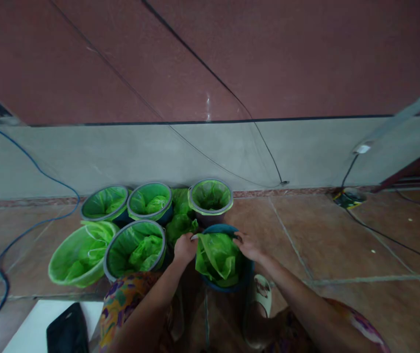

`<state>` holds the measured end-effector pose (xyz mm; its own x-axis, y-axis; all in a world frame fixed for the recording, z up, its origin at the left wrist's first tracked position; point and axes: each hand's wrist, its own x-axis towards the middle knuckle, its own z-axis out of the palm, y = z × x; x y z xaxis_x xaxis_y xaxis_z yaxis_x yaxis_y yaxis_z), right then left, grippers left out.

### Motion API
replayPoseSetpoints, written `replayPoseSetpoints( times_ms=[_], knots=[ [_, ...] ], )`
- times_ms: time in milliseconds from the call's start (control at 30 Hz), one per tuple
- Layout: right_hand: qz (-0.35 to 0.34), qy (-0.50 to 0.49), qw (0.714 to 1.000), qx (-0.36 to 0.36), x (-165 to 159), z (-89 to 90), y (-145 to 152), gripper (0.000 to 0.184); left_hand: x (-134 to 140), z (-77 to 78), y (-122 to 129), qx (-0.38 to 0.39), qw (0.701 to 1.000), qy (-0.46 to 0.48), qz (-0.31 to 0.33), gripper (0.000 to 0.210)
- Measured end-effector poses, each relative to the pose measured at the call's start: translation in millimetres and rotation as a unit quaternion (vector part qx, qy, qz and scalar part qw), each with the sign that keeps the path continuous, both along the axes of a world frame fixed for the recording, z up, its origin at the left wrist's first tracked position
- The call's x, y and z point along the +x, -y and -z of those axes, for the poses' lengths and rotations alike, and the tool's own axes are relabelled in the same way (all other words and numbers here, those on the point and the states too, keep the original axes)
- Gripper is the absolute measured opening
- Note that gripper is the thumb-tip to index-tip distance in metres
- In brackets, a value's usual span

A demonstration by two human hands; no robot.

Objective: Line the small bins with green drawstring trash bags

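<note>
A blue bin [246, 274] stands on the floor between my feet, with a green plastic bag [217, 260] bunched in its mouth. My left hand [185, 249] is closed on the bag's edge at the bin's left side, where a small white strip shows by the fingers. On the right side, the fingers of my right hand [248, 246] are bent around the bag's edge near the bin rim. What lies under the fingertips is partly hidden. Just behind stands a grey-rimmed bin [210, 213] lined with a green bag. Loose green bags [180, 225] lie to the left.
Several green-lined bins, such as a front one [109, 262] with a grey rim, cluster left. A pale green basket [53, 264] leans beside them. A phone [68, 328] lies on a white surface [29, 323]. A blue cable [0, 264] runs left; a dark cable [389, 240] crosses the right floor.
</note>
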<state>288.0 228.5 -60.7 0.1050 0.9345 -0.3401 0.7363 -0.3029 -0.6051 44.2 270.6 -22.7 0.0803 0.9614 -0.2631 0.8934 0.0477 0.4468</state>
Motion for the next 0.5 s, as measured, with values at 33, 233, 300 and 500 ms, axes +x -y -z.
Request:
replayPoseSetpoints(
  times_ms=[33,233,300,500],
  knots=[
    [-0.001,-0.006,1.000,-0.015,-7.5,9.0,-1.8,0.050,7.5,5.3,-6.6,-0.005,1.000,-0.005,0.002,0.027],
    [-0.094,-0.166,0.980,-0.060,-21.3,33.6,17.7,0.062,13.5,28.1,-11.0,-0.069,0.995,0.036,-0.064,0.043],
    [-0.117,-0.183,0.971,-0.096,-10.4,37.0,28.0,0.062,5.9,35.7,7.8,-0.110,0.985,0.064,-0.116,0.059],
    [-0.110,0.000,0.988,-0.104,-12.5,64.1,48.9,0.051,5.0,63.4,59.4,-0.165,0.977,0.055,-0.127,0.041]
  ],
)
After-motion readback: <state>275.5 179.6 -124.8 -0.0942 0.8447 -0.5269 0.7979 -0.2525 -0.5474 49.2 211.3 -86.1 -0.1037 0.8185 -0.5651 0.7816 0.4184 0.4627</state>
